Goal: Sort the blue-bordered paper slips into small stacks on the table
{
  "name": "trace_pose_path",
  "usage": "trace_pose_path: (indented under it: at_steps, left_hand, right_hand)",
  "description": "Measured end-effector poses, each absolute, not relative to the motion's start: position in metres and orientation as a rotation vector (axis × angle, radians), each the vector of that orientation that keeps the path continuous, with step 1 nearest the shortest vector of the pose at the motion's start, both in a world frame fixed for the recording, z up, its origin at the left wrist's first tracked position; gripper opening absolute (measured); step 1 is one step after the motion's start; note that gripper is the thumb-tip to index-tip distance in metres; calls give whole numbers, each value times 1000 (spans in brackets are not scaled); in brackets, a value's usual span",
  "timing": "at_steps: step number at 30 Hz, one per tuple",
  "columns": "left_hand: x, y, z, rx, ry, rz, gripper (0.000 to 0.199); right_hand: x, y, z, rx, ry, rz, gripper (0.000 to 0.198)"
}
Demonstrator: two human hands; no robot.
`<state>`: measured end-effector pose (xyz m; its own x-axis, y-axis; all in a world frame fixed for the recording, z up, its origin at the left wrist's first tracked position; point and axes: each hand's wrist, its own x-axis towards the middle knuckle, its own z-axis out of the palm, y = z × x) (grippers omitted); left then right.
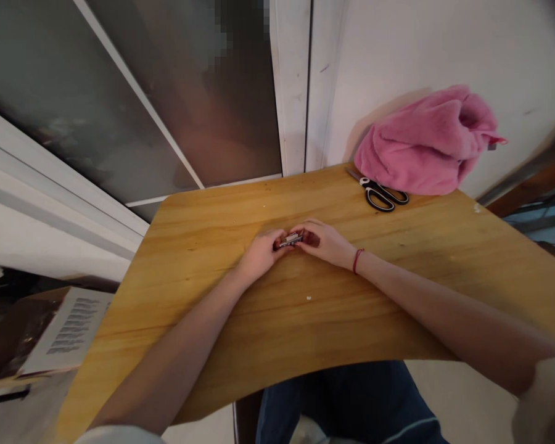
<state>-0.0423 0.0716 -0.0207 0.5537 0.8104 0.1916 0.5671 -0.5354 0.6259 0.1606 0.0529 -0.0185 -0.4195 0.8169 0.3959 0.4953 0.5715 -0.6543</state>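
Near the middle of the wooden table (pixel 231 314), my left hand (pixel 261 254) and my right hand (pixel 326 243) meet around one small flat object (pixel 290 240). It has a pale top and a dark, patterned edge; its exact kind is too small to make out. The left fingers pinch its left end, while the right thumb and fingertips close on its right end. Parts of the object are hidden behind the fingers. A red cord circles my right wrist.
Black-handled scissors (pixel 380 196) lie at the table's back right, beside a pink plush cloth bundle (pixel 420 145) against the wall. Small white bits (pixel 309 298) dot the wood. A glass-panelled door (pixel 203 92) borders the back edge. An open cardboard box (pixel 69 330) stands to the left, below the table.
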Motion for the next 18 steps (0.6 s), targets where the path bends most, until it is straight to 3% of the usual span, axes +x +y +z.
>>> trace_pose_path:
  at_steps: [18]
  left_hand:
    - [-32, 62, -10, 2433, 1287, 571, 15]
  right_hand:
    - [163, 57, -17, -1079, -1963, 498, 10]
